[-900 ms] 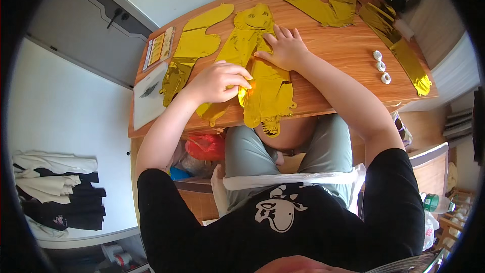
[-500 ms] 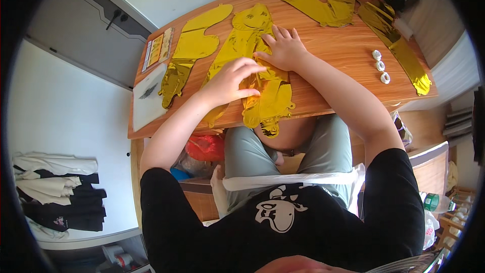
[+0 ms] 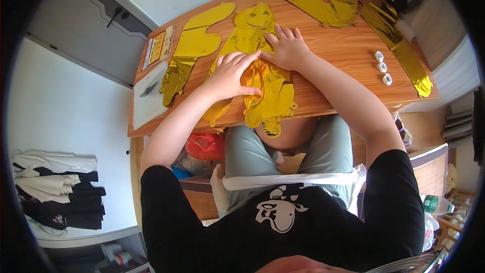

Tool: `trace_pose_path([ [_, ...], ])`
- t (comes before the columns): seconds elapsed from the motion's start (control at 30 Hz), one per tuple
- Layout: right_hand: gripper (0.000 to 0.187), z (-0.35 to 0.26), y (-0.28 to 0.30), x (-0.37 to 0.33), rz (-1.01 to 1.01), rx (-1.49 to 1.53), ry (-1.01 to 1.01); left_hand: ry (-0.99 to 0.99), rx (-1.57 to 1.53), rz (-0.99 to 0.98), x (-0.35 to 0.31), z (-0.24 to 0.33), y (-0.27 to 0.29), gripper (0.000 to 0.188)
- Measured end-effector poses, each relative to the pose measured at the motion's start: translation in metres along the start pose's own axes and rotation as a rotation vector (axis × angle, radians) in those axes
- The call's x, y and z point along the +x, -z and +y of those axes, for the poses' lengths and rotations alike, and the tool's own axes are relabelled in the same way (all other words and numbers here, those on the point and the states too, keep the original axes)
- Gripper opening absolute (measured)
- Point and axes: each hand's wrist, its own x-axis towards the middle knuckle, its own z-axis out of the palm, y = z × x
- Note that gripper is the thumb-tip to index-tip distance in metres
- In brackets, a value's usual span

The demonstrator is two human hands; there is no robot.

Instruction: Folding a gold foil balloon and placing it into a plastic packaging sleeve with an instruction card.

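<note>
Gold foil piece lies creased at the middle of the desk, its tip poking past the desk's near edge. From my remote post I see the left hand arched over it, wrist bent inward, thumb set wide of the fingers in a C; its thumb tip meets the foil, though I cannot tell whether it presses. Its forefinger reaches to the thumb of the right hand, which lies palm down farther across the desk, fingers fanned, partly on the foil.

Compared with half a second ago, I find the left fingertips farther from the desk's near edge, the gap to their thumb wider; the right hand keeps its place. Beyond, three white rolls line up toward the desk's right end, and another gold foil shape lies along its far edge.
</note>
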Motion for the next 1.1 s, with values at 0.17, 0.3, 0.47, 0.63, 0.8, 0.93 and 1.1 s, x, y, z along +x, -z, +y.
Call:
trace_pose_path([
  [0.17, 0.091, -0.001, 0.002, 0.000, -0.010, 0.028, -0.009, 0.021, 0.059, 0.006, 0.003, -0.011, -0.009, 0.126],
  [0.3, 0.095, -0.003, 0.003, 0.000, -0.009, 0.021, -0.012, 0.029, 0.084, -0.050, 0.005, -0.013, -0.007, 0.134],
  [0.47, 0.102, -0.001, 0.003, 0.001, -0.031, -0.003, -0.006, 0.028, 0.122, -0.150, 0.008, -0.004, 0.003, 0.142],
  [0.63, 0.097, -0.002, 0.006, 0.000, -0.042, 0.013, -0.011, 0.026, 0.115, -0.246, 0.005, 0.006, 0.011, 0.153],
  [0.8, 0.091, 0.000, 0.007, 0.001, -0.078, 0.013, -0.013, -0.066, 0.116, -0.271, 0.005, 0.001, 0.006, 0.159],
  [0.93, 0.092, 0.000, 0.008, 0.001, -0.081, 0.011, -0.012, -0.033, 0.129, -0.305, 0.006, 0.004, 0.011, 0.159],
  [1.1, 0.093, 0.000, 0.011, -0.001, -0.083, -0.006, -0.010, -0.024, 0.126, -0.323, 0.007, 0.011, 0.015, 0.157],
])
